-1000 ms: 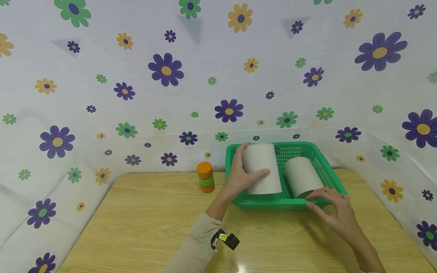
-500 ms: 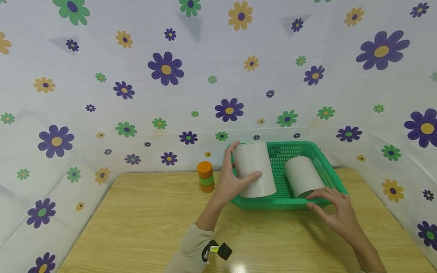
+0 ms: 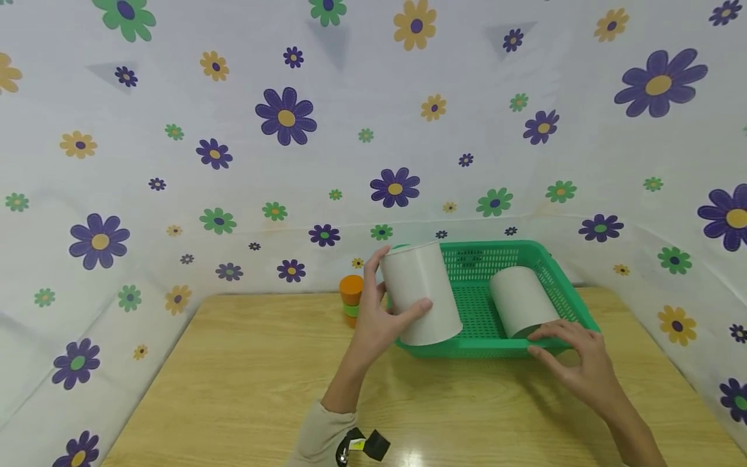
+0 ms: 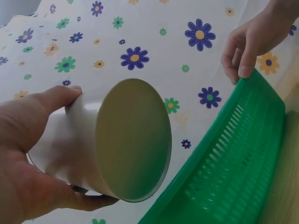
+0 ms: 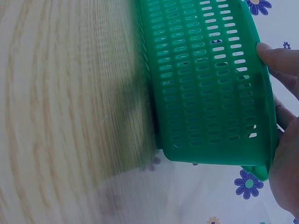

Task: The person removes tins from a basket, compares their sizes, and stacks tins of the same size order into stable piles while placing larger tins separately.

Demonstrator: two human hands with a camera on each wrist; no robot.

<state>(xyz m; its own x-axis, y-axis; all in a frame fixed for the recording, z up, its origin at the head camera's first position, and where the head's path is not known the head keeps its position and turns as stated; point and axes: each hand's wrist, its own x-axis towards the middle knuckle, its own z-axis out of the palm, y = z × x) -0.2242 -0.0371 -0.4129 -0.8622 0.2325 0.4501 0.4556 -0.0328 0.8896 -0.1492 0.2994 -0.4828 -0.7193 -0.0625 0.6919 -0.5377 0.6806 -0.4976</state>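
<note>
My left hand [image 3: 373,324] grips a white cylinder [image 3: 419,285], tilted above the left part of the green basket [image 3: 467,353]. In the left wrist view, thumb and fingers lie around the cylinder's side [image 4: 77,140], and its flat, closed end faces the camera. A second white cylinder [image 3: 521,299] lies inside the basket on the right. My right hand [image 3: 583,370] pinches the basket's front rim near that cylinder. The right wrist view shows the thumb and fingers on either side of the rim, beside the slotted basket wall [image 5: 201,93].
Just left of the basket stands an orange container [image 3: 351,288] with a green band, partly hidden by the left hand. The wooden table [image 3: 251,376] extends to the left and in front. A flower-patterned cloth [image 3: 233,110] hangs behind and at both sides.
My left hand has moved left with the white cylinder, which tilts more and now overlaps the basket's left side. The right hand stays on the rim.
</note>
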